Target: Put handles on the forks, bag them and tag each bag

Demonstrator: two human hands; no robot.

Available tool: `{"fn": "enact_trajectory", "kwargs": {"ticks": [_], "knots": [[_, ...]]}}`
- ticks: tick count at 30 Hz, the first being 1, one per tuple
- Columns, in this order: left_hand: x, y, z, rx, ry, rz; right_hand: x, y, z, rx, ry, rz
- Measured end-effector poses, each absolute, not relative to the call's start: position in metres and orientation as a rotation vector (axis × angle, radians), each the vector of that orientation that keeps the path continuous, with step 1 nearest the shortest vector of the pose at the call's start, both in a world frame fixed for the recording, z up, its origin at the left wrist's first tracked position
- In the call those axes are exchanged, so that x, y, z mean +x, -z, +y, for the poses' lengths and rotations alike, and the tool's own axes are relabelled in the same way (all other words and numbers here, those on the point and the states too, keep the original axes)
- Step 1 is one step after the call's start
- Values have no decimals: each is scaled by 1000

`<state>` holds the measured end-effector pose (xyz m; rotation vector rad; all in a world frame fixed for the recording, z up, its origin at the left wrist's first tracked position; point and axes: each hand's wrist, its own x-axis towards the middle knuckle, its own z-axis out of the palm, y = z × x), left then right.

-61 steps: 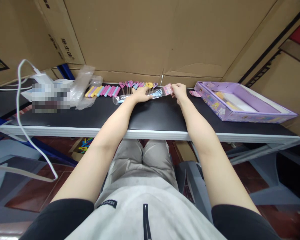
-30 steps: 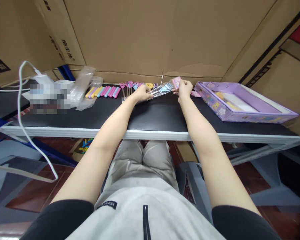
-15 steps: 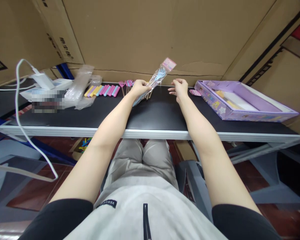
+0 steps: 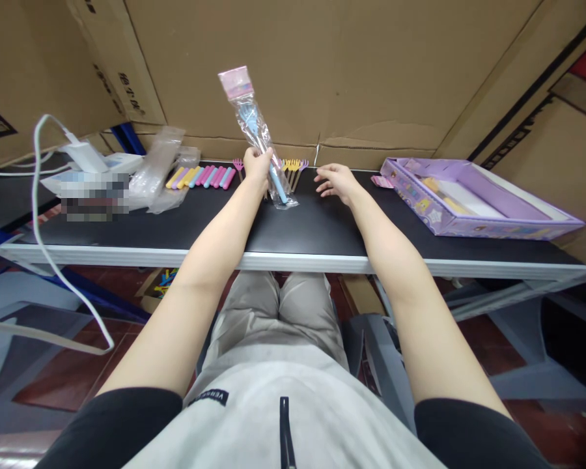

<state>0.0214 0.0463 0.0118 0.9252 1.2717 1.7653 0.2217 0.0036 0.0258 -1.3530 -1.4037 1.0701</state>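
Observation:
My left hand (image 4: pixel 258 166) grips a bagged blue fork (image 4: pixel 276 177) by the middle, holding it up off the table. Its clear plastic bag has a pink header card at the top, which leans to the left, and the handle end points down toward me. To the right, my right hand (image 4: pixel 336 182) hovers over the table with fingers apart and nothing in them. Small forks with yellow and purple heads (image 4: pixel 293 167) lie behind the bag, partly hidden. A pink fork head (image 4: pixel 238 165) shows just left of my left hand.
A row of yellow, purple, blue and pink handles (image 4: pixel 200 177) lies to the left, beside clear plastic bags (image 4: pixel 153 170). A white charger (image 4: pixel 85 158) with a cable sits further left. At right stands a purple open box (image 4: pixel 434 207), with pink cards (image 4: pixel 382 182) beside it.
My left hand has turned the bagged fork from leaning right to leaning left, with its header card now higher. My right hand has shifted slightly left and its fingers have spread.

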Motion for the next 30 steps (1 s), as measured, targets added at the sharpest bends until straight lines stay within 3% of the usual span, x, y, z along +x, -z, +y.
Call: {"fn": "enact_trajectory", "kwargs": {"ticks": [8,30], "knots": [[24,-20,33,397,-1862,987,210,-19,1,-1234,-1142,-1717],[32,-18,35,339,-1785,897,207,-19,0,-1229,-1218,-1661]]}}
